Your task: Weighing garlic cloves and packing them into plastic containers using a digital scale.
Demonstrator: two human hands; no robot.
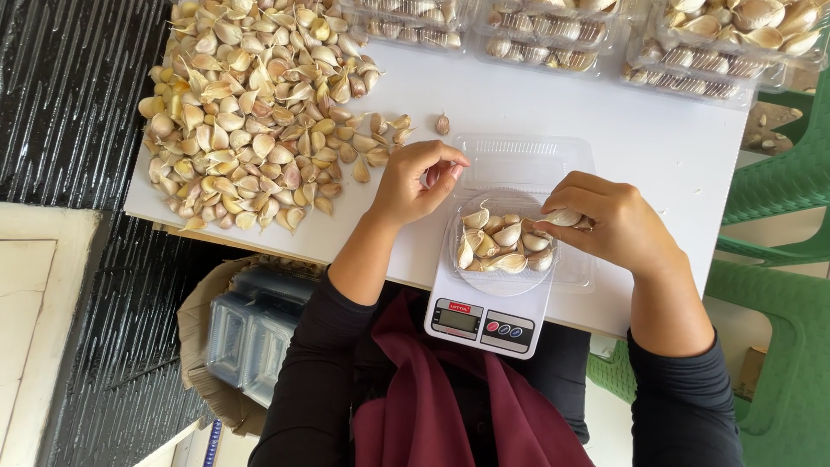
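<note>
A clear plastic clamshell tray point(574, 270) sits open on a small white kitchen scale point(484, 322), with several garlic cloves point(505, 246) in it. My right hand point(610, 221) hovers at the tray's right side, fingers shut on a garlic clove point(563, 217). My left hand point(415, 180) is just left of the tray's raised lid point(524, 161), fingers curled around a clove that barely shows. A large heap of loose garlic cloves point(251, 112) lies on the white tabletop point(605, 121) to the left.
Filled clear packs of garlic point(692, 52) line the table's far edge. A single clove point(442, 124) lies apart from the heap. Empty stacked plastic trays point(251, 333) sit in a cardboard box below left. Green plastic chairs point(778, 259) stand at the right.
</note>
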